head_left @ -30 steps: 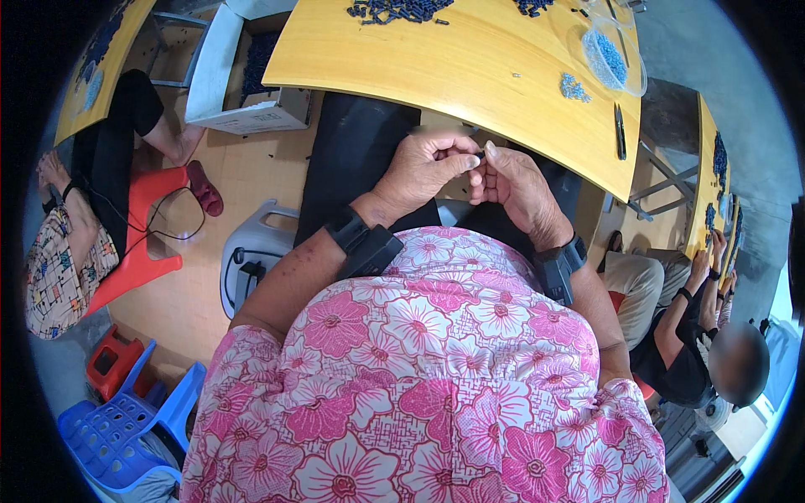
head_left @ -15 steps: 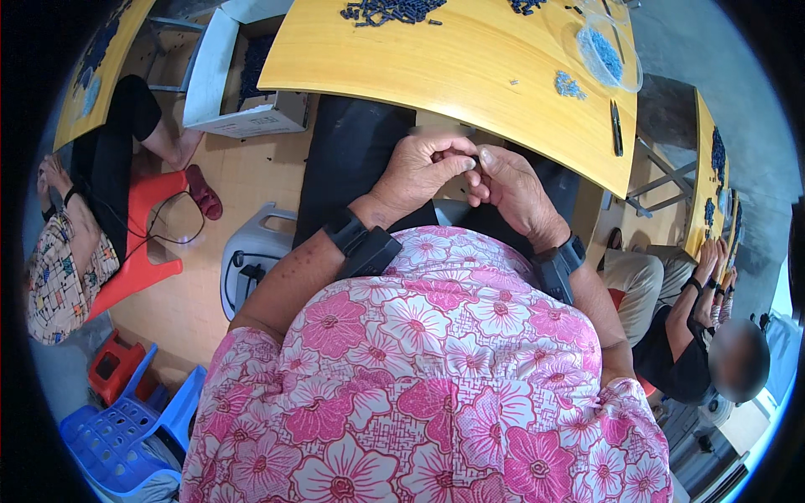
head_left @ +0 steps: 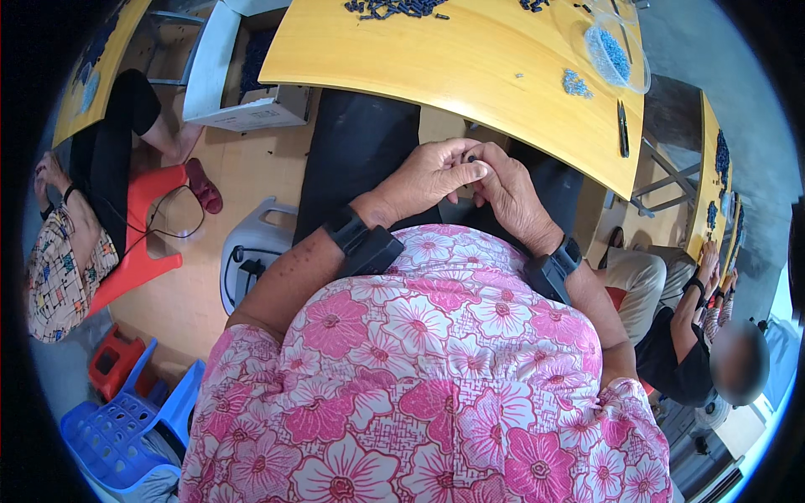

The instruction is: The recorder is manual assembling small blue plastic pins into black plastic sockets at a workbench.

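Observation:
My left hand (head_left: pixel 432 178) and my right hand (head_left: pixel 509 191) meet in front of me, just off the near edge of the yellow table (head_left: pixel 402 63). Both are closed, fingertips together. A tiny black piece (head_left: pixel 472 158) peeks out between the left thumb and the right fingers; most of it is hidden, so its exact kind does not show. At the table's far side lies a heap of small black cylindrical pieces (head_left: pixel 394 8). To the right, small pale blue pieces (head_left: pixel 575 83) form a loose pile.
A clear round tub (head_left: pixel 644 80) of blue pieces and black tweezers (head_left: pixel 623 128) lie at the table's right. An open carton (head_left: pixel 251 116) stands left, near a grey stool (head_left: pixel 243 243). Other people sit at tables on both sides.
My right fingers have curled up over the black piece and the left fingertips. Both hands remain together at nearly the same place. The view has shifted slightly.

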`<state>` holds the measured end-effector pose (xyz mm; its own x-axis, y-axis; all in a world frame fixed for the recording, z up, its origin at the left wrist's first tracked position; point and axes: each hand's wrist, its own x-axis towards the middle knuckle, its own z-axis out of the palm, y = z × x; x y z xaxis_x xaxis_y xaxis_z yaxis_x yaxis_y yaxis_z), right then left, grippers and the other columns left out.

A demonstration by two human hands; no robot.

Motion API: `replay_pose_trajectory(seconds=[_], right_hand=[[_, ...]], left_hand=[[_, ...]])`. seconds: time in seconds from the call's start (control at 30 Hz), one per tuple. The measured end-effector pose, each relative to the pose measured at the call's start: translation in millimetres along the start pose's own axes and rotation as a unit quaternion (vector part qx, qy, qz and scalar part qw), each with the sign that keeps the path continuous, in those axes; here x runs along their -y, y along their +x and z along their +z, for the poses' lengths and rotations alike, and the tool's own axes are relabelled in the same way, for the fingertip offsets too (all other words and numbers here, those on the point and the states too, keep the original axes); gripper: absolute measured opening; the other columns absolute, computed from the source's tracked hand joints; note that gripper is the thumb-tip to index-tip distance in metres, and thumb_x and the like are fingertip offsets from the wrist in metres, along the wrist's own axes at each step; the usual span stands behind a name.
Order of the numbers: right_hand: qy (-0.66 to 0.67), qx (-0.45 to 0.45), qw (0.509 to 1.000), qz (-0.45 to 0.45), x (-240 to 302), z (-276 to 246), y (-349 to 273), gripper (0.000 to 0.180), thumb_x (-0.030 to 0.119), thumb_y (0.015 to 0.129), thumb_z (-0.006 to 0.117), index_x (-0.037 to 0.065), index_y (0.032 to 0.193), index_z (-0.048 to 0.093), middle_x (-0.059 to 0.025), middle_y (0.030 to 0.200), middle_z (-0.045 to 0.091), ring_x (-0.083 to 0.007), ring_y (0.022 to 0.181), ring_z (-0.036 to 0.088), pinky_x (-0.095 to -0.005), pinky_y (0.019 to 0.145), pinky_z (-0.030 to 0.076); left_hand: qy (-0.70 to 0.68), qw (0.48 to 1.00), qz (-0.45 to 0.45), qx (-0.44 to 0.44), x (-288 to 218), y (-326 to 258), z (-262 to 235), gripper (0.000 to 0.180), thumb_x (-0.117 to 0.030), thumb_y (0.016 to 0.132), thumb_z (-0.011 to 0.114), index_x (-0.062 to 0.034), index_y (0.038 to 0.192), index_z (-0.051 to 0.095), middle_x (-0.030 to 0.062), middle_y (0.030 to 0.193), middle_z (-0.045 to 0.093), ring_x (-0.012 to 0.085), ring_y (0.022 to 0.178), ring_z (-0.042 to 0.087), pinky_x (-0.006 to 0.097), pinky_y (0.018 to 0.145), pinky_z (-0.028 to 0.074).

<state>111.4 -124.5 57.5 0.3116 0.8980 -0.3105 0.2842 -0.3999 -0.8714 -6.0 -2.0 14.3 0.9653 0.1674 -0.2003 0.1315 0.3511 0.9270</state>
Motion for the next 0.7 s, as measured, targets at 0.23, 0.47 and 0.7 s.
replay_pose_trajectory(seconds=[0.23, 0.47, 0.7], right_hand=[[0.004, -0.003, 1.0, 0.006, 0, 3, 0, 0.02, 0.017, 0.096, 0.041, 0.001, 0.104, 0.05, -0.0113, 0.076, 0.057, -0.0173, 0.059, 0.056, -0.0302, 0.057, 0.048], [0.024, -0.011, 0.999, -0.021, -6, 7, 1, 0.024, 0.024, 0.1, 0.04, 0.002, 0.099, 0.049, -0.0053, 0.071, 0.053, -0.0116, 0.057, 0.052, -0.0253, 0.054, 0.044], [0.111, -0.009, 0.994, -0.009, -4, -3, 5, 0.031, 0.031, 0.1, 0.038, 0.003, 0.102, 0.052, -0.0031, 0.068, 0.049, -0.0093, 0.057, 0.048, -0.0235, 0.054, 0.044]], left_hand=[[-0.007, 1.0, 0.006, -0.008, -1, -3, 0, 0.044, -0.026, 0.092, 0.058, 0.0006, 0.126, 0.051, 0.0006, 0.088, 0.06, 0.004, 0.067, 0.051, 0.019, 0.058, 0.047], [0.01, 1.0, 0.013, -0.027, -1, -4, 0, 0.046, -0.028, 0.092, 0.058, 0.0023, 0.125, 0.052, 0.0009, 0.086, 0.061, 0.004, 0.065, 0.051, 0.019, 0.056, 0.046], [-0.081, 0.996, 0.018, -0.023, -4, -1, 4, 0.045, -0.03, 0.096, 0.051, 0.0011, 0.129, 0.049, -0.0004, 0.082, 0.058, 0.0039, 0.066, 0.048, 0.018, 0.06, 0.043]])
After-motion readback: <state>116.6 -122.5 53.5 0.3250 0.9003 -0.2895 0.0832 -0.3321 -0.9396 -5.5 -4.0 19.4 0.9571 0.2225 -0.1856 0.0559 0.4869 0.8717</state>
